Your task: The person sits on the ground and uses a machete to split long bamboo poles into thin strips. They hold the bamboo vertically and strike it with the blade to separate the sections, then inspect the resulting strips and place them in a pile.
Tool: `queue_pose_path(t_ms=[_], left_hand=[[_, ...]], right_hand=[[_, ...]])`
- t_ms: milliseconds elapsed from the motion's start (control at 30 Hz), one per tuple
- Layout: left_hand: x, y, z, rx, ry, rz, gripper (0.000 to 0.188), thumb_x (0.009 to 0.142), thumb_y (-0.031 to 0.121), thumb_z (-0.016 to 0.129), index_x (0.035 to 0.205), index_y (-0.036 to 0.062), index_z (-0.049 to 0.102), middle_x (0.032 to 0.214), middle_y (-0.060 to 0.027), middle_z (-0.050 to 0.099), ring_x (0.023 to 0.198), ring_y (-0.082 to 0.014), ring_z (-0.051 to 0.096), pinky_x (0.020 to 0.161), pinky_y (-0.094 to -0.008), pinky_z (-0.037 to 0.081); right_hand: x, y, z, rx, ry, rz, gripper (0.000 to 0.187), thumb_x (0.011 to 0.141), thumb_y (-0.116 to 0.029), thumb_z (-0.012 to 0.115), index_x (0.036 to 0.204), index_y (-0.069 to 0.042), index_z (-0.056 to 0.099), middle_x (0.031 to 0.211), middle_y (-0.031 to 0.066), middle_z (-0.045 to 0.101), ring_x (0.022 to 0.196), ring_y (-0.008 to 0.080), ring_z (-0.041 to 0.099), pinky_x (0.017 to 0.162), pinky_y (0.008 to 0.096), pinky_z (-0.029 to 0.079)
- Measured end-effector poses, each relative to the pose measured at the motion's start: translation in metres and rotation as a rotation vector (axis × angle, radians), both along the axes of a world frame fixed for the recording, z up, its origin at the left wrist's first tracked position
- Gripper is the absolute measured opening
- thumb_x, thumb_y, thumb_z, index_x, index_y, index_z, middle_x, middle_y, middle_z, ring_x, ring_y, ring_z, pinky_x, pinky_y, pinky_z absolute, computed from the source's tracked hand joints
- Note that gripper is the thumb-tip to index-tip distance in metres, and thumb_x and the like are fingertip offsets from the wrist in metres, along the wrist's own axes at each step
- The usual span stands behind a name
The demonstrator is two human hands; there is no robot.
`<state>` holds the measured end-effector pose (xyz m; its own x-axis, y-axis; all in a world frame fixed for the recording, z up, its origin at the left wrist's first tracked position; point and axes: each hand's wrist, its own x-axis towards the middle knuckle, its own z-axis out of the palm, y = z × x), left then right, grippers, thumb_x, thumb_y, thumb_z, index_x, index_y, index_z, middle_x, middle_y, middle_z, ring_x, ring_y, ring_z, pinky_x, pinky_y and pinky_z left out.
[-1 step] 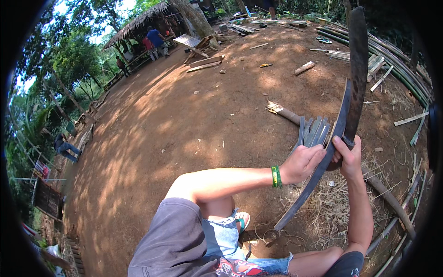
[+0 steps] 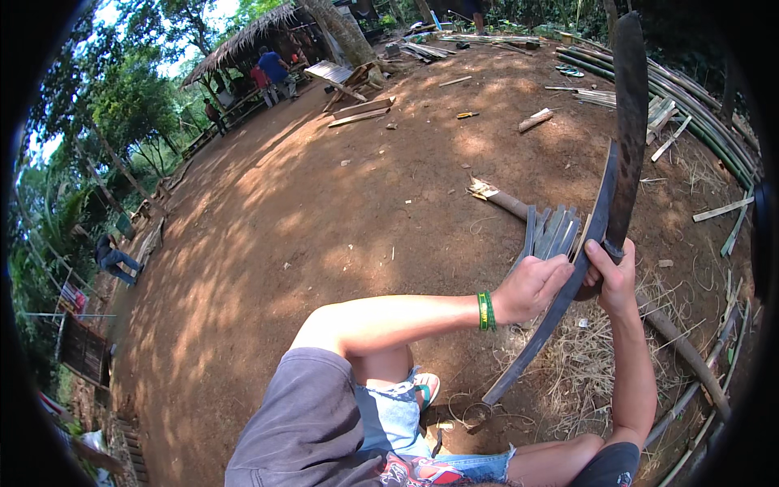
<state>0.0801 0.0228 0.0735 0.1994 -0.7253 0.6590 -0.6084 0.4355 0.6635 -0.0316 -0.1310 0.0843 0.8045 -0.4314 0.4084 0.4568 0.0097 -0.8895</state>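
Note:
In my right hand [image 2: 614,277] is the handle of a machete [image 2: 629,122]; its long dark blade points up and away from me. My right thumb presses against a long, curved, dark strip [image 2: 536,342], apparently split bamboo, lying just left of the blade. My left hand [image 2: 531,290] is closed in a fist at the middle of this strip, its fingers hiding the exact grip. Beyond that fist, several shorter grey strips [image 2: 553,230] fan out in a bundle, resting over a brown pole [image 2: 510,204]. What supports them is hidden.
Pale shavings [image 2: 578,357] litter the ground below my hands. Long green bamboo poles [image 2: 690,114] lie at the far right. A yellow-handled tool [image 2: 466,114] and a piece of split wood [image 2: 535,120] lie ahead. People stand by a thatched shelter [image 2: 243,36]; another person [image 2: 116,260] is at far left.

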Motion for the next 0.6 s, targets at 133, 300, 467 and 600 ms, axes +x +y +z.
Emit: queue_pose_path(t_ms=[133, 300, 467, 600], left_hand=[[0.0033, 0.0002, -0.001, 0.002, -0.017, -0.01, 0.023, 0.105, 0.014, 0.049, 0.087, 0.0002, 0.053, 0.062, -0.0181, 0.048, 0.053, -0.034, 0.057, 0.051, -0.0399, 0.041], [0.0042, -0.0005, -0.0019, 0.01, -0.031, -0.011, 0.026, 0.105, 0.014, 0.049, 0.083, 0.0012, 0.05, 0.06, -0.0173, 0.045, 0.053, -0.0349, 0.055, 0.05, -0.0404, 0.04], [0.0036, -0.001, 0.0031, -0.021, -0.02, -0.037, 0.027, 0.106, 0.014, 0.049, 0.082, 0.0015, 0.05, 0.061, -0.0174, 0.046, 0.053, -0.0353, 0.055, 0.05, -0.0406, 0.04], [0.0058, -0.0061, -0.001, -0.021, -0.046, -0.037, 0.027, 0.106, 0.015, 0.049, 0.082, 0.0014, 0.051, 0.062, -0.0174, 0.047, 0.054, -0.0352, 0.057, 0.051, -0.0406, 0.04]], right_hand=[[0.0007, 0.0031, 0.0017, -0.003, 0.004, -0.01, 0.023, 0.096, -0.017, 0.068, 0.08, -0.003, 0.059, 0.056, -0.0013, 0.052, 0.045, 0.0062, 0.045, 0.044, 0.0242, 0.035], [-0.001, 0.0023, 0.0008, -0.005, 0.021, -0.017, 0.023, 0.096, -0.016, 0.068, 0.08, -0.004, 0.058, 0.057, -0.0011, 0.052, 0.045, 0.0064, 0.045, 0.044, 0.0242, 0.035], [-0.0002, 0.0016, -0.0018, 0.013, 0.025, -0.034, 0.022, 0.095, -0.017, 0.069, 0.08, -0.004, 0.058, 0.057, -0.0008, 0.053, 0.045, 0.0064, 0.046, 0.043, 0.024, 0.036], [-0.0018, -0.0008, -0.0019, 0.001, 0.032, -0.058, 0.023, 0.095, -0.017, 0.069, 0.079, -0.004, 0.059, 0.057, -0.0008, 0.054, 0.045, 0.0064, 0.046, 0.044, 0.0239, 0.036]])
